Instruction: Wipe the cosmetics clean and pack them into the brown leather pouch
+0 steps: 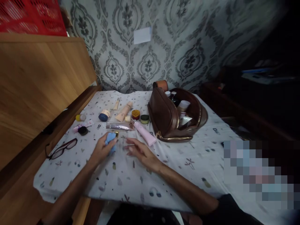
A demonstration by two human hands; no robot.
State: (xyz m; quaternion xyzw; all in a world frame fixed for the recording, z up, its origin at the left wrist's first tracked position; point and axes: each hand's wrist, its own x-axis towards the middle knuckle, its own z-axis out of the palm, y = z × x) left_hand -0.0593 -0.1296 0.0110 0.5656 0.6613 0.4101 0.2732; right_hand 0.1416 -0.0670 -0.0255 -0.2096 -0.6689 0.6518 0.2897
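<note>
My left hand (103, 146) is closed around a crumpled light-blue cloth (110, 137). A small gold-coloured piece (117, 134) shows at the cloth's upper edge; what it belongs to is hidden. Just to the right, my right hand (142, 153) hovers with its fingers apart and nothing in them. Beyond the hands lie a shiny silvery-pink tube (120, 126) and a pale pink tube (144, 133). Behind these are a beige tube (124, 111), a jar with a gold lid (135, 114), a dark-lidded jar (144, 119) and a navy-and-cream jar (104, 115).
An unzipped brown cosmetic bag (164, 115) holding several containers stands at right. Eyeglasses (62, 150), a round black item (82, 130) and a yellow-capped bottle (80, 117) lie left on the patterned tablecloth (168, 184). A wooden cabinet (44, 72) borders the left; a patterned wall is behind.
</note>
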